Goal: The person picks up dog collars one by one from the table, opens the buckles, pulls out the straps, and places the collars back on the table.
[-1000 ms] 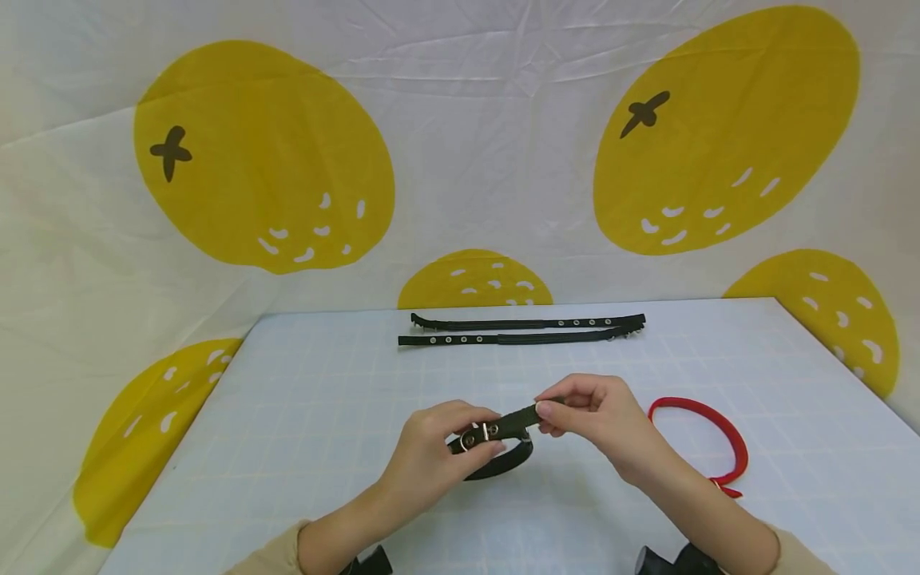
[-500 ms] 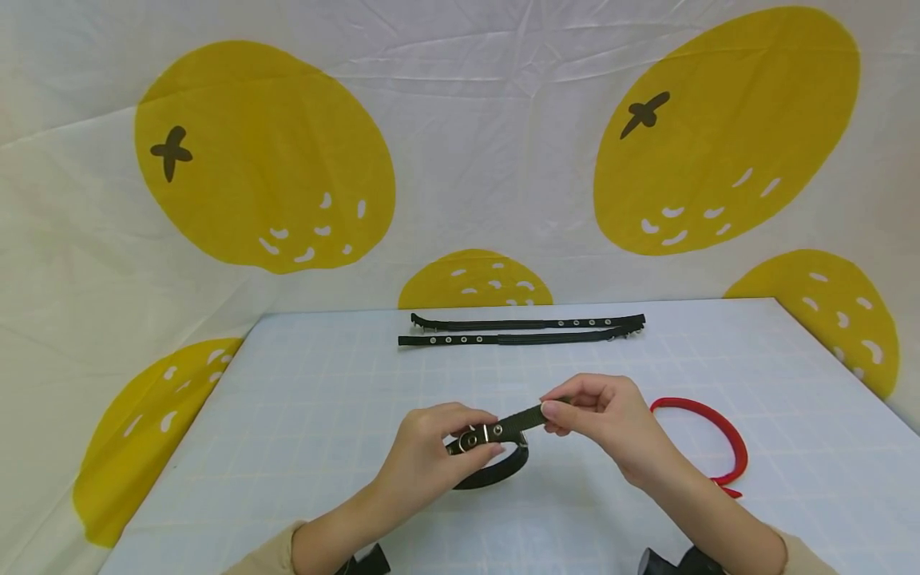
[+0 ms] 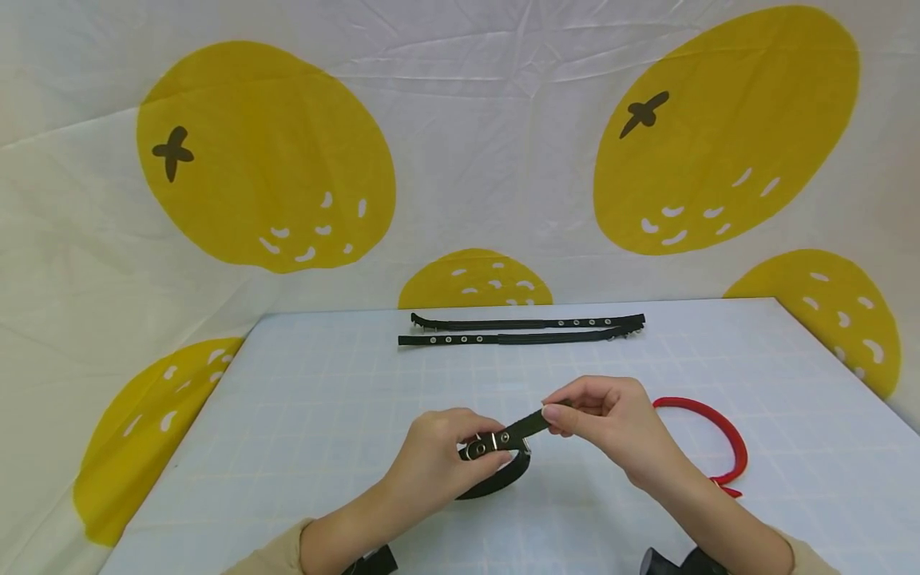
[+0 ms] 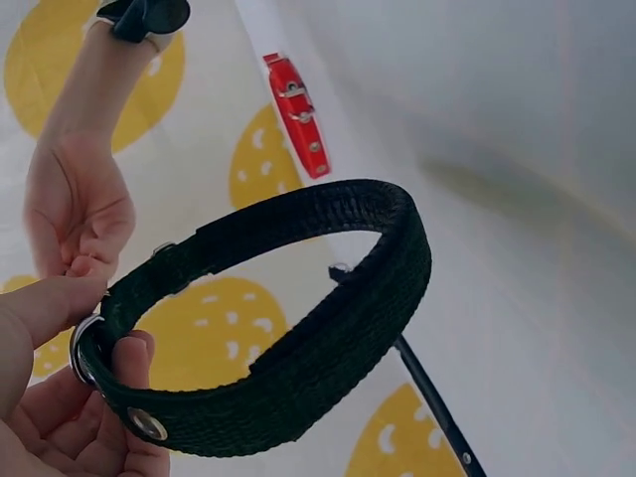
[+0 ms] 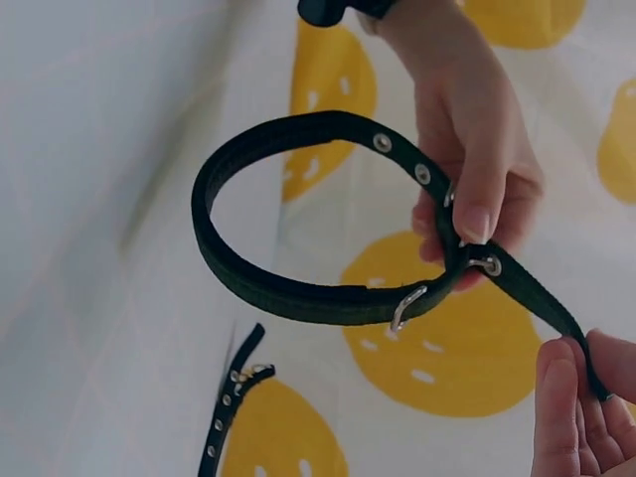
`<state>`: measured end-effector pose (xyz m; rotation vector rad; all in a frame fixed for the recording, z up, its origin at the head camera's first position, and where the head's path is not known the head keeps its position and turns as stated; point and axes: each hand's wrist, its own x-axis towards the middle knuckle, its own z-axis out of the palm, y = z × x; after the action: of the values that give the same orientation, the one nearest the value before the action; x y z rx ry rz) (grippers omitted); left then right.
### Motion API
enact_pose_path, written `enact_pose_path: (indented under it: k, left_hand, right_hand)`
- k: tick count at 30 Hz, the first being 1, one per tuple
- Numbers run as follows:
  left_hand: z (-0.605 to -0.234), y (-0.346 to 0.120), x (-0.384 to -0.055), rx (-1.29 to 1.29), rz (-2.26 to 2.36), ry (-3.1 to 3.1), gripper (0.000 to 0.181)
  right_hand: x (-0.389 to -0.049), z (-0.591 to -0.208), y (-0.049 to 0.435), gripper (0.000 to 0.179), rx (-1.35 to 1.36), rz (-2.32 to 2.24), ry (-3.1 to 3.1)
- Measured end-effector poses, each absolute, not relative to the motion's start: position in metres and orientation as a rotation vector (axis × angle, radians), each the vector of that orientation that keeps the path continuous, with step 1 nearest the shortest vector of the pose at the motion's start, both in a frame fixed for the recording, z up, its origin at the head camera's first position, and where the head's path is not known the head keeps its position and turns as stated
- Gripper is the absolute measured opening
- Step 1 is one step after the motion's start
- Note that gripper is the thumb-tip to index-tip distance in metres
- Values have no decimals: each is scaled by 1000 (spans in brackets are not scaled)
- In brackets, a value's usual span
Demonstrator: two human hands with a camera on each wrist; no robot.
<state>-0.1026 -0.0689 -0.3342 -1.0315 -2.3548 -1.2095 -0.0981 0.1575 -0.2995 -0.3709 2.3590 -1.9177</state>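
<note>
A black collar (image 3: 496, 481) with metal eyelets forms a loop above the table between my two hands. My left hand (image 3: 438, 455) pinches it at the buckle (image 3: 494, 442), thumb below and fingers above. The strap's free end (image 3: 530, 425) runs through the buckle, and my right hand (image 3: 600, 415) pinches its tip between thumb and fingers. From the right wrist view, the collar (image 5: 298, 303) shows as a round loop with a D-ring (image 5: 407, 308) on its band. An eyelet (image 5: 491, 265) sits on the strap just past the buckle.
A red collar (image 3: 736, 439), fastened in a loop, lies on the table right of my right hand. Two black collars (image 3: 546, 339) lie stretched out near the table's back edge. Behind the table (image 3: 316, 375) hangs a white cloth (image 3: 489, 160) with yellow fruit prints.
Over the last second the strap's free end has shifted slightly right with my right hand. Since half a second ago, my left hand and the buckle have moved slightly down and right.
</note>
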Motion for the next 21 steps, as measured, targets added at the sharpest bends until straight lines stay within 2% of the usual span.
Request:
enact_pose_path:
  k: [12, 21]
  left_hand:
    - [-331, -66, -101, -1003, -1100, -2475, 11]
    - [-329, -70, -101, -986, -1134, -2469, 12]
  right_hand:
    - [-93, -297, 156, 13, -527, -1809, 2517]
    - [-90, -298, 162, 12, -523, -1808, 2551]
